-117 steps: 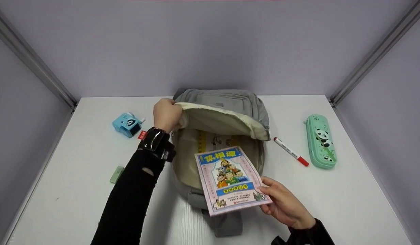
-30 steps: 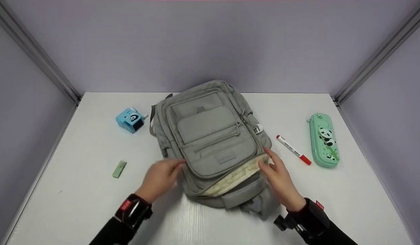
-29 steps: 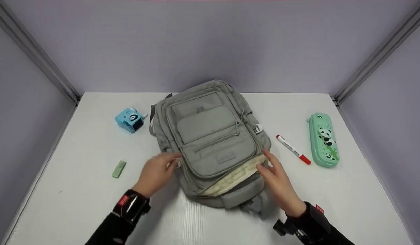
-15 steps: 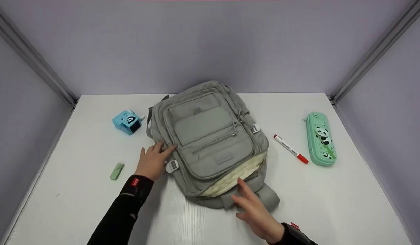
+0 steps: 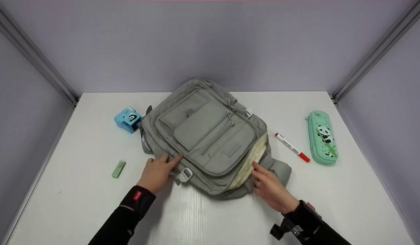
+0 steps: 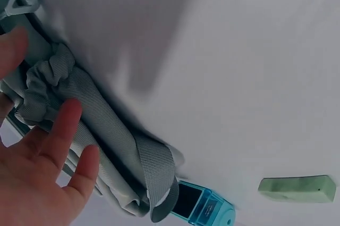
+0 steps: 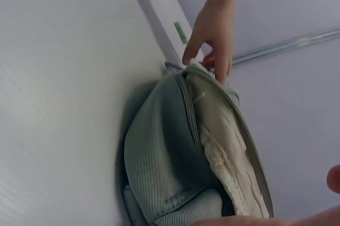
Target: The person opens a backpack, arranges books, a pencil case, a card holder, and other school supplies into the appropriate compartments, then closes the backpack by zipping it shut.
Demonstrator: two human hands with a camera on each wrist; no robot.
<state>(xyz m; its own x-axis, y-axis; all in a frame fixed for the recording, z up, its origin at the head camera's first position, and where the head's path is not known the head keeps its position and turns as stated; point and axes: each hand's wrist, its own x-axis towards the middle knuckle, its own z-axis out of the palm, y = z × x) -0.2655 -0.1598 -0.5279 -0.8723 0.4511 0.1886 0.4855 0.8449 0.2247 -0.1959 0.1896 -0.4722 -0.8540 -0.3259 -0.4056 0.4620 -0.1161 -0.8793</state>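
Observation:
A grey backpack (image 5: 213,127) lies front side up on the white table, slanted, its opening at the lower right in the head view. Cream lining (image 5: 252,160) shows in the unzipped gap, also seen in the right wrist view. My left hand (image 5: 157,173) rests on the bag's left side with fingers spread, close to a white strap buckle (image 5: 186,175). In the left wrist view its fingers (image 6: 69,125) lie loosely along the bag's side. My right hand (image 5: 273,189) is at the opening's edge, fingertips by the lining. Whether they touch it I cannot tell.
A blue panda pencil sharpener (image 5: 128,119) stands against the bag's left strap. A green eraser (image 5: 119,169) lies at the left. To the right are a red-capped marker (image 5: 292,147) and a green panda pencil case (image 5: 322,137). Walls enclose the table's back and sides.
A pink book, in my right hand earlier, is out of sight, and the lifted flap is down. The backpack has turned counterclockwise, its opening swinging rightward. Its left strap now meets the sharpener.

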